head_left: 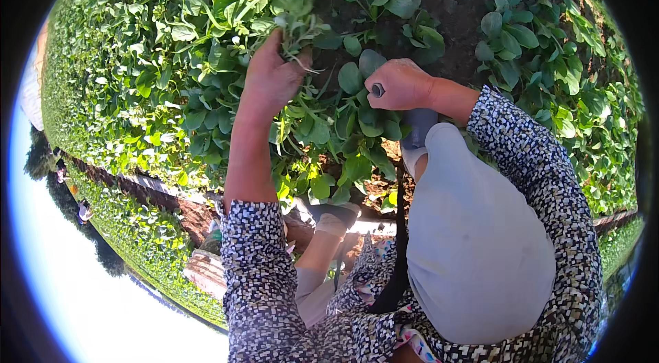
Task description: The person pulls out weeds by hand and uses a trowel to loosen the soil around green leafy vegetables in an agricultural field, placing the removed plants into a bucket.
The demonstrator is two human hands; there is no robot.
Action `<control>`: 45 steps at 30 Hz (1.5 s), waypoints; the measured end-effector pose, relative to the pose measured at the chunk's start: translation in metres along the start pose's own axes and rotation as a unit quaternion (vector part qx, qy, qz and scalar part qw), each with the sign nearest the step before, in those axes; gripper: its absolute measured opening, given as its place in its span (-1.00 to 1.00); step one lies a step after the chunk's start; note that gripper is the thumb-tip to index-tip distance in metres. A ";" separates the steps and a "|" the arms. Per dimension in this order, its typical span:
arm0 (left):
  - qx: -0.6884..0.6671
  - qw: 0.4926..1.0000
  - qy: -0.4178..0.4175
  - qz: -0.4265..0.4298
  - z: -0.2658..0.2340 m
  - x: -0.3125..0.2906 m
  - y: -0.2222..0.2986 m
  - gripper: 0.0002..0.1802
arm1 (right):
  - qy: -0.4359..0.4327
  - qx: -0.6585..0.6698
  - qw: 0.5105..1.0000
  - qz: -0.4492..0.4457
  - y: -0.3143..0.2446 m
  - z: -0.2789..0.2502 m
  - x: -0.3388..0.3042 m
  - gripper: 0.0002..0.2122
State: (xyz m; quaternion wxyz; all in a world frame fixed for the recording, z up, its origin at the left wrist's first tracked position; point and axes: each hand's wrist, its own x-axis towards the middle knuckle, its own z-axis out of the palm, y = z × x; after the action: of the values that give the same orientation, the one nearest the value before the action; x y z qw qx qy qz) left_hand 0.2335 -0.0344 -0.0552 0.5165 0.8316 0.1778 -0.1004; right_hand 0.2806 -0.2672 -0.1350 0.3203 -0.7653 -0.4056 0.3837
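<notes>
My left hand [273, 82] is closed around a small bunch of uprooted greens [296, 16]. Narrow, pale green leaves and thin stems stick out past the fingers, slightly blurred. Just to the right, my right hand [401, 85] makes a fist around a short, dark, round handle [377, 90]. Only the handle's end shows; the rest of the tool is hidden. Broad-leaved green plants [353, 78] stand close between and below both hands, rooted in dark soil [449, 20].
Dense leafy rows [137, 75] stretch off to the left, with more plants [511, 33] at the right. My pale-covered knee [480, 239] and a shoe [336, 214] are near the bed's edge. A pale, bulky object [206, 272] lies at lower left.
</notes>
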 end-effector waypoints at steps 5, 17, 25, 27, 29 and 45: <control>0.551 0.803 -0.201 -0.107 0.033 0.008 -0.073 -0.33 | -0.047 -0.025 0.999 0.013 -0.005 -0.011 -0.010 -0.80; 0.512 0.836 -0.091 -0.177 0.025 -0.024 -0.122 -0.62 | 0.039 -0.051 0.998 -0.027 0.002 0.024 -0.023 -0.82; 0.422 0.877 -0.079 -0.214 0.011 -0.007 -0.119 -0.55 | -0.022 -0.069 0.997 0.009 -0.019 0.022 0.010 -0.79; 0.397 0.884 -0.060 -0.239 0.007 -0.012 -0.127 -0.56 | -0.015 -0.051 0.998 0.027 -0.015 0.009 -0.008 -0.80; 0.369 0.897 -0.036 -0.240 0.000 -0.015 -0.134 -0.56 | -0.001 -0.027 0.999 0.036 -0.013 0.010 -0.014 -0.80; 0.219 0.940 0.131 -0.225 0.027 0.013 -0.100 -0.41 | 0.110 -0.002 0.989 0.103 -0.015 0.015 -0.023 -0.80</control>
State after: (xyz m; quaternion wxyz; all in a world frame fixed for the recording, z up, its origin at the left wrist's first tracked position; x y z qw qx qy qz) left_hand 0.2057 -0.0157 -0.1536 0.2578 0.8680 0.4004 -0.1409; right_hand 0.2536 -0.2778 -0.1231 0.3202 -0.8414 -0.2873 0.3270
